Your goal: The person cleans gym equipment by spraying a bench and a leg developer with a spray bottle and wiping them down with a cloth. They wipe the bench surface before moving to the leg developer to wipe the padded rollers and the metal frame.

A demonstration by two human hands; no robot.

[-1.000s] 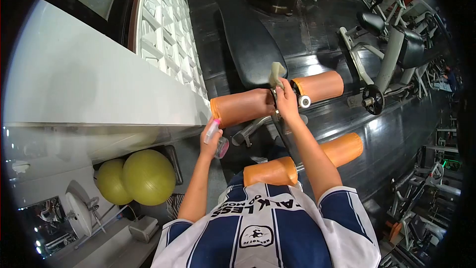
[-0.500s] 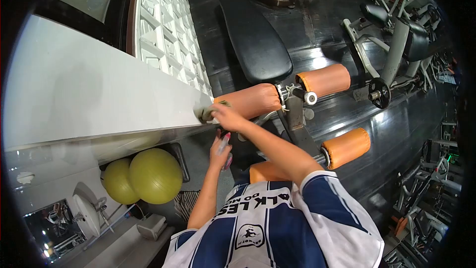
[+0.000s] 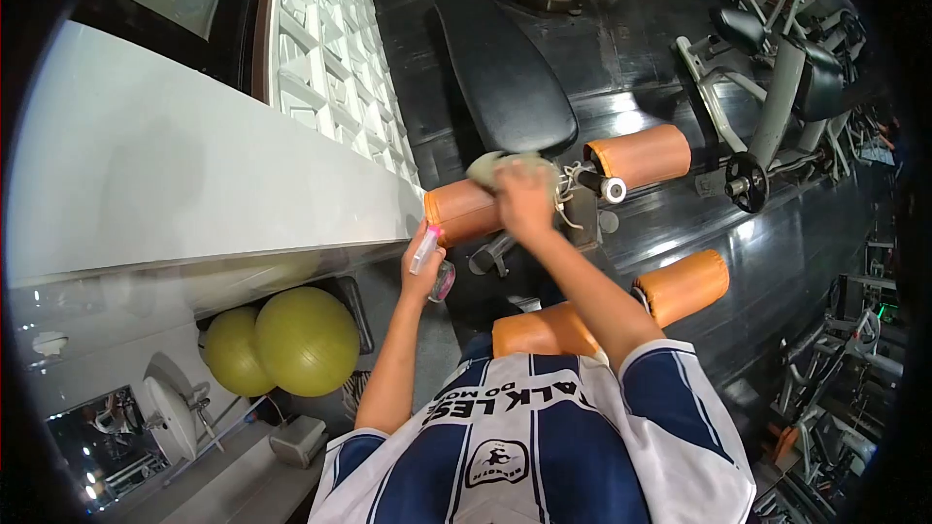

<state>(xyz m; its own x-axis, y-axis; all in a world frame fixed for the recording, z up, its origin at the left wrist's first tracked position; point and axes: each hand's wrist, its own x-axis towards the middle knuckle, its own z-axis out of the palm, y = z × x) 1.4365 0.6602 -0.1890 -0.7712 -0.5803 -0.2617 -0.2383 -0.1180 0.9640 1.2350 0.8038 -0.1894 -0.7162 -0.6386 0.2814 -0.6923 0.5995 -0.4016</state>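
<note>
My right hand (image 3: 525, 199) presses a greenish-grey cloth (image 3: 485, 171) against the orange-brown roller pad (image 3: 461, 212) of an exercise bench, near the pad's inner end. Hand and cloth are somewhat blurred. Wrapped around a spray bottle (image 3: 424, 250) with a clear-white and pink head, my left hand (image 3: 417, 277) is just below the pad's outer end. Part of the bottle's body is hidden by the fingers. The black bench seat (image 3: 524, 102) lies beyond the cloth. A matching pad (image 3: 641, 156) sits across the metal post (image 3: 582, 218).
A white wall ledge (image 3: 243, 175) runs close on the left. Two more orange pads (image 3: 682, 286) (image 3: 544, 330) are nearer my body. Yellow-green exercise balls (image 3: 309, 342) rest at lower left, and a weight machine (image 3: 772, 107) stands at right.
My right hand has moved the cloth rightward along the pad, from its outer end by the wall toward the post. My left hand has shifted slightly up and left with the spray bottle.
</note>
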